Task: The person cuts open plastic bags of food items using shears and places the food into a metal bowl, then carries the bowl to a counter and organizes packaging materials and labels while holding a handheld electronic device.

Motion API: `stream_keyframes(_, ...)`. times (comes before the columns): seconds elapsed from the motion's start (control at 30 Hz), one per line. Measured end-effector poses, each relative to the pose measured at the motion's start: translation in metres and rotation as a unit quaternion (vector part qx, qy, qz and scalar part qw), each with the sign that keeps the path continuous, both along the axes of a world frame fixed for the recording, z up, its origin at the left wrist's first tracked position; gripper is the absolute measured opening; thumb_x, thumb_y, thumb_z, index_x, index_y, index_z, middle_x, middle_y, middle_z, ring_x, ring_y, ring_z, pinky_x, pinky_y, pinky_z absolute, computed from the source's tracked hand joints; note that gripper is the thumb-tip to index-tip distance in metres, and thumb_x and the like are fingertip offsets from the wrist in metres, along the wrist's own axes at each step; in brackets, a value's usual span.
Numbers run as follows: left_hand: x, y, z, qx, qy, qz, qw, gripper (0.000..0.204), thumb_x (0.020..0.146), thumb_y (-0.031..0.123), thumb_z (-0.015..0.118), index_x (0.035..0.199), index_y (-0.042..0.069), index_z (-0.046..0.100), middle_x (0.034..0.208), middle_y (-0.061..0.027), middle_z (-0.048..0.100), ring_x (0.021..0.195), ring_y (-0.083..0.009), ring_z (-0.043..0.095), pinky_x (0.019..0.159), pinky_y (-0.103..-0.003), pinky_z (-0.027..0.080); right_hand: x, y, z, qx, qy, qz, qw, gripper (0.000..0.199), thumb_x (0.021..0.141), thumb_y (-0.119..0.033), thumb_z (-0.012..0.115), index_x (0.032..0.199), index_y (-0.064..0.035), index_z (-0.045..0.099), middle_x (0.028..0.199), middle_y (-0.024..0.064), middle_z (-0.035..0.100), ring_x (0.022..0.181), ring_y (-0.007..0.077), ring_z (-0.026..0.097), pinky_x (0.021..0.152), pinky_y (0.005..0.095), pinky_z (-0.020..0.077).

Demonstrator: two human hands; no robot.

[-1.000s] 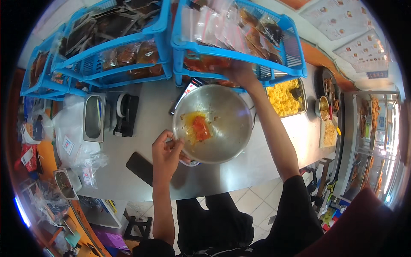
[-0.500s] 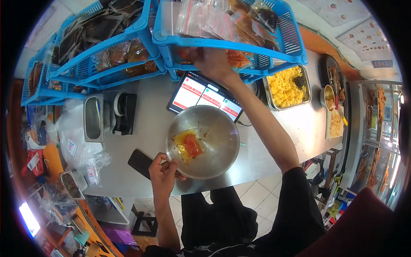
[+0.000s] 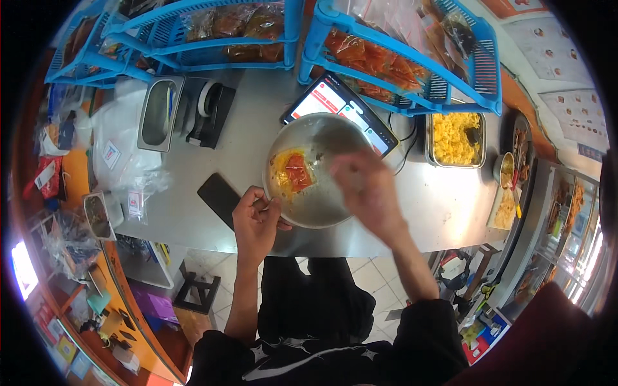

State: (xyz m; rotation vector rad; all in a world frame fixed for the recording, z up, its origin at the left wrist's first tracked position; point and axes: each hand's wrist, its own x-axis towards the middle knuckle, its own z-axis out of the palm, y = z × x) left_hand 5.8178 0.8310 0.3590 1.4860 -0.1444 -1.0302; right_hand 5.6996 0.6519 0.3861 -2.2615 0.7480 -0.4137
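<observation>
Metal bowl (image 3: 322, 209), round mouth upward

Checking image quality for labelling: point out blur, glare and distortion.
Head view: the right grip is blurred over the steel bowl, while the left grip at its rim is far sharper; head view: pale glare washes the right side of the metal tabletop; head view: edges bow near the picture's margin, and corners are black.

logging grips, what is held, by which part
The left hand holds the metal bowl by its lower left rim; whether the blurred right hand holds anything is unclear.
</observation>
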Motion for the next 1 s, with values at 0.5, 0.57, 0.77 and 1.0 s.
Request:
stream_keyframes(0.5, -0.016, -0.008, 0.008, 0.02, -0.002, -0.073, 0.997, 0.009, 0.091, 0.003, 0.054, 0.087, -0.002, 0.047, 0.074, -0.0058, 0.055, 0.063, -0.0065, 0.058, 0.049, -0.021, 0.054, 0.0, 0.036, -0.011, 0.002, 0.146, -0.052, 0.988, 0.012, 0.075, -0.01, 0.067, 0.087, -0.0112, 0.063, 0.1, 0.0128, 0.048, 0.081, 0.0289, 0.061, 0.059, 0.0411, 0.0506)
stream_keyframes(0.57, -0.015, -0.015, 0.0, 0.027, -0.001, -0.079, 0.997, 0.009, 0.091, 0.002, 0.055, 0.088, -0.003, 0.047, 0.075, -0.0069, 0.057, 0.062, -0.0085, 0.06, 0.049, -0.021, 0.055, -0.009, 0.023, 0.003, -0.014, 0.063, -0.081, 0.995, 0.018, 0.073, -0.003, 0.068, 0.088, -0.0122, 0.064, 0.095, 0.0104, 0.05, 0.076, 0.0239, 0.061, 0.058, 0.0364, 0.0488)
stream_keyframes(0.77, -0.013, -0.037, -0.017, -0.037, 0.008, -0.064, 0.997, 0.011, 0.09, 0.005, 0.056, 0.09, 0.0, 0.047, 0.075, -0.0135, 0.063, 0.057, -0.0145, 0.063, 0.047, -0.024, 0.055, -0.006, -0.075, 0.022, 0.153, 0.0, -0.206, 0.966, 0.018, 0.086, -0.017, 0.062, 0.092, -0.0006, 0.066, 0.081, 0.0023, 0.063, 0.077, 0.0055, 0.054, 0.066, 0.0214, 0.0431)
stream_keyframes(1.0, -0.007, -0.013, 0.013, -0.037, 0.008, -0.043, 0.998, 0.01, 0.09, 0.002, 0.054, 0.088, -0.003, 0.045, 0.074, -0.015, 0.062, 0.058, -0.0177, 0.065, 0.048, -0.025, 0.057, -0.041, -0.057, 0.013, 0.168, -0.127, -0.375, 0.903, 0.048, 0.087, -0.026, 0.068, 0.118, 0.0071, 0.054, 0.072, -0.002, 0.043, 0.073, 0.0069, 0.046, 0.07, 0.0212, 0.0428)
